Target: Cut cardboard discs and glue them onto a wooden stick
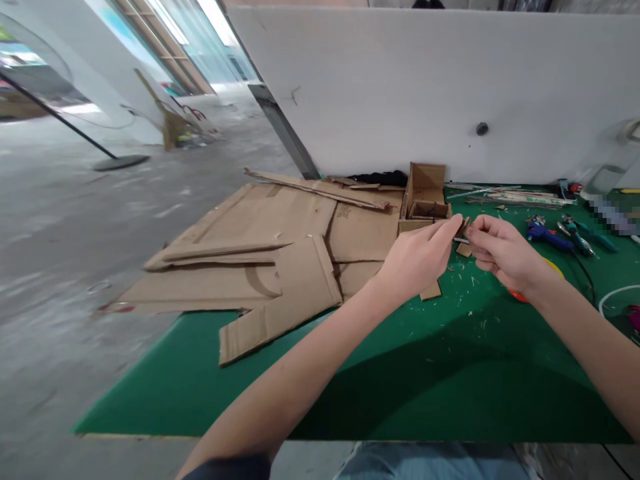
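Observation:
Over the green tabletop [400,373], my left hand [423,257] and my right hand [505,253] meet fingertip to fingertip. Both are closed in a pinch on a small brown piece [465,227] that looks like cardboard; the fingers hide most of it. Just behind my left hand stands a small cardboard box [426,183] with a tall back wall and a smaller compartment inside. Small cardboard scraps lie below the hands, one square scrap [431,291] near my left wrist. A round orange and yellow thing [517,295] is partly hidden beneath my right forearm.
Flattened cardboard sheets [255,217] cover the table's left part and overhang its edge. To the right lie a blue glue gun [550,235], pliers [575,233] and a white cable [620,291]. Thin strips [520,198] lie along the white panel [425,87] at the back.

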Demonstrator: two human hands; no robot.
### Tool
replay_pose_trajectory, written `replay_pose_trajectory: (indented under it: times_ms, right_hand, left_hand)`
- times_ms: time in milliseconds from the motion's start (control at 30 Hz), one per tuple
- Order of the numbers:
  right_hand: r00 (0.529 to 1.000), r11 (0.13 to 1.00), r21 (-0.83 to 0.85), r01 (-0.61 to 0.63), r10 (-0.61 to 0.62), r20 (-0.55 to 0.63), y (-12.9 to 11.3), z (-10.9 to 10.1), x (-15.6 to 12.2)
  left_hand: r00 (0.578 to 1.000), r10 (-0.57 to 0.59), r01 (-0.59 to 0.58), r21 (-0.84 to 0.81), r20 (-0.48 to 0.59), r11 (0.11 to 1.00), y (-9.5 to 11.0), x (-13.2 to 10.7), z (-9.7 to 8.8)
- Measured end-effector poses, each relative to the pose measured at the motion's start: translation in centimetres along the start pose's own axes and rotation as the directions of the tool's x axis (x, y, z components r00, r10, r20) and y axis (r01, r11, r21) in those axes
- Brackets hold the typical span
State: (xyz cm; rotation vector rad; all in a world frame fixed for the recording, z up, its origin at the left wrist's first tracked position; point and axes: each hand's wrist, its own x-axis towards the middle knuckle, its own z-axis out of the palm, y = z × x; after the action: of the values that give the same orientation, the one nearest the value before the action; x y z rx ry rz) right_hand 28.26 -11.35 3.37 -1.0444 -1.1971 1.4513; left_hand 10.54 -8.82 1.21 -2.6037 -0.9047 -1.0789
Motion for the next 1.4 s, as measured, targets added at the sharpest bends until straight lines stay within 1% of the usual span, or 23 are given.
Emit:
replay_pose_trajectory:
  times_ms: [67,100,167,233,367,433,533,633,733,800,833,900,933,967,1033,1067,1100,1133,1167,1233,1300,1333,1400]
  right_hand:
    - [0.999,1.000,-0.007,0.027,-0.027,0.020,0.0,-0.2,0.1]
    - [0.999,1.000,-0.006,0.030,-0.030,0.039,-0.1,-0.4,0.1]
    - [0.996,1.000,0.002,0.028,-0.028,0.081,-0.1,-0.6,0.0]
    - [0.993,1.000,0.019,0.022,-0.024,0.117,-0.1,-0.6,-0.1]
    - [0.987,0.998,0.060,0.003,-0.012,0.162,-0.2,-0.3,-0.4]
    - [0.986,0.998,0.062,-0.006,-0.004,0.168,-0.1,-0.1,-0.5]
    - [0.984,0.998,0.064,-0.024,0.013,0.176,0.0,0.0,-0.5]
    - [0.982,0.997,0.062,-0.043,0.031,0.186,0.3,-0.1,-0.4]
    - [0.981,0.999,0.028,-0.038,0.032,0.193,0.3,-0.1,-0.5]
    - [0.978,1.000,-0.011,-0.021,0.023,0.205,0.1,-0.1,-0.6]
    - [0.976,0.999,-0.031,-0.013,0.019,0.215,0.0,-0.2,-0.7]
    - [0.969,0.998,-0.056,-0.015,0.028,0.246,0.0,-0.6,-0.6]
    - [0.962,0.998,-0.060,-0.031,0.046,0.269,0.1,-0.8,-0.5]
    - [0.953,0.997,-0.059,-0.057,0.072,0.295,0.2,-1.1,-0.3]
    - [0.928,0.993,-0.037,-0.116,0.122,0.353,0.7,-1.7,0.1]
    - [0.917,0.991,-0.010,-0.135,0.128,0.378,1.1,-1.9,0.3]
    - [0.912,0.990,0.026,-0.139,0.117,0.393,1.4,-2.1,0.5]
    - [0.912,0.990,0.066,-0.126,0.089,0.400,1.7,-2.1,0.7]
    - [0.916,0.990,0.096,-0.101,0.055,0.396,2.0,-2.1,0.8]
    - [0.934,0.992,0.118,-0.036,-0.009,0.357,2.3,-1.9,0.9]
    - [0.950,0.995,0.093,0.019,-0.047,0.308,2.6,-1.8,1.0]
    - [0.956,0.997,0.067,0.040,-0.058,0.287,2.7,-1.7,1.0]
    - [0.964,0.998,-0.002,0.064,-0.062,0.258,2.9,-1.8,1.1]
  left_hand:
    - [0.999,-0.021,0.023,-0.061,0.046,0.998,-0.1,0.4,-0.7]
    - [0.998,-0.038,0.043,-0.097,0.049,0.994,-0.2,0.6,-1.1]
    - [0.995,-0.092,0.095,-0.172,0.023,0.981,-0.5,1.0,-1.7]
    - [0.994,-0.109,0.106,-0.255,-0.001,0.961,-0.9,1.4,-2.3]
    - [1.000,-0.007,0.011,-0.415,0.010,0.910,-1.7,1.9,-3.2]
    - [0.999,0.005,0.011,-0.469,0.033,0.883,-1.9,1.9,-3.4]
    - [0.996,-0.029,0.074,-0.556,0.088,0.828,-2.2,1.9,-3.1]
    - [0.990,-0.065,0.132,-0.674,0.124,0.727,-2.6,1.6,-2.2]
    - [0.988,-0.063,0.150,-0.764,0.142,0.628,-3.1,1.4,-1.3]
    - [0.988,-0.045,0.147,-0.782,0.151,0.606,-3.3,1.3,-1.2]
    - [0.988,-0.028,0.135,-0.779,0.150,0.613,-3.3,1.3,-1.4]
    - [0.985,0.023,0.112,-0.740,0.169,0.664,-3.1,1.5,-2.4]
    - [0.981,0.057,0.094,-0.705,0.188,0.703,-2.8,1.6,-3.0]
    - [0.967,0.070,0.108,-0.643,0.245,0.758,-2.6,1.8,-3.7]
    - [0.944,0.061,0.128,-0.533,0.323,0.836,-2.0,2.0,-4.7]
    - [0.944,0.024,0.158,-0.517,0.329,0.841,-1.8,2.1,-5.0]
    - [0.942,-0.019,0.207,-0.538,0.334,0.817,-1.8,2.1,-5.0]
    - [0.932,-0.051,0.268,-0.587,0.359,0.764,-1.8,2.0,-4.8]
    - [0.913,-0.055,0.326,-0.642,0.404,0.694,-2.0,2.0,-4.5]
    - [0.863,-0.004,0.428,-0.728,0.505,0.536,-2.6,1.8,-3.6]
    - [0.811,0.062,0.523,-0.767,0.582,0.372,-3.2,1.6,-3.0]
    - [0.788,0.085,0.562,-0.770,0.609,0.301,-3.5,1.5,-2.8]
    - [0.753,0.097,0.626,-0.754,0.651,0.197,-3.6,1.4,-2.6]
